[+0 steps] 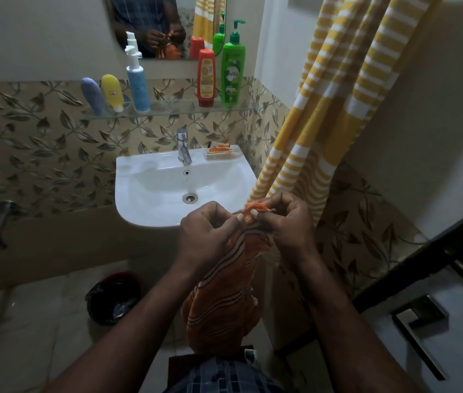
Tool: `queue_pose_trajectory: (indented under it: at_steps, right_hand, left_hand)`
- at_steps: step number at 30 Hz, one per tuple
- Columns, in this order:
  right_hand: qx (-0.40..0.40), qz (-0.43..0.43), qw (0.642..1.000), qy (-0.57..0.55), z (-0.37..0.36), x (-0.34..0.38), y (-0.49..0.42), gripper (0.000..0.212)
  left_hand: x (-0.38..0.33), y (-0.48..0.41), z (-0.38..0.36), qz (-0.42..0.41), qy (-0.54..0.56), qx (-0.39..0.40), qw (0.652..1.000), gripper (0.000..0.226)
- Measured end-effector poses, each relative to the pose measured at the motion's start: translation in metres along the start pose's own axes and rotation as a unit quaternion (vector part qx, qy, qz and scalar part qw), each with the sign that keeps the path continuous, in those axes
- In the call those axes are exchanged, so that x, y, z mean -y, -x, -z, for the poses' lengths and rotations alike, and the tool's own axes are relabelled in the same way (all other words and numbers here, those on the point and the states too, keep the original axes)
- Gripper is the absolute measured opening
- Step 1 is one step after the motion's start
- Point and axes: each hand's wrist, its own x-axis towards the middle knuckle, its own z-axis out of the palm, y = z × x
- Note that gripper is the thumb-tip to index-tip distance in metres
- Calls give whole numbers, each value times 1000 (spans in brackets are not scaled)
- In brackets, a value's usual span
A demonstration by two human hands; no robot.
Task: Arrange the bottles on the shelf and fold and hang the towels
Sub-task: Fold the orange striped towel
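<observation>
Hands (pixel 209 234) (pixel 288 222) pinch orange towel (pixel 224 296); sink (pixel 145 194), yellow towel (pixel 338 95) beyond.

Both hands, left hand (pixel 210 231) and right hand (pixel 284 222), pinch the top edge of an orange striped towel (pixel 221 293) before the white sink (pixel 151 191). 5 bottles stand on the glass shelf (pixel 179 110); a yellow striped towel (pixel 338 95) hangs at right.
</observation>
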Motion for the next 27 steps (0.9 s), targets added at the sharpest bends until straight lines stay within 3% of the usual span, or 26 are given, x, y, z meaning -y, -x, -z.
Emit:
queue_pose_trajectory:
  at_steps: [12, 15, 18, 23, 27]
  right_hand:
    - [-4, 36, 999, 6, 6, 1, -4, 24]
    - [31, 18, 999, -1, 10, 3, -5, 31]
    - [92, -8, 996, 5, 17, 8, -9, 37]
    - [138, 19, 974, 176, 24, 13, -18, 9]
    - [172, 28, 943, 284, 28, 20, -27, 16]
  left_hand:
    - [-4, -4, -3, 63, 122, 26, 990, 17]
    - [-4, -4, -5, 69, 118, 26, 990, 8]
    - [-5, -4, -5, 58, 101, 22, 993, 13]
    - [-3, -4, -5, 18, 60, 67, 996, 11]
    - [-2, -3, -6, -14, 29, 81, 996, 9]
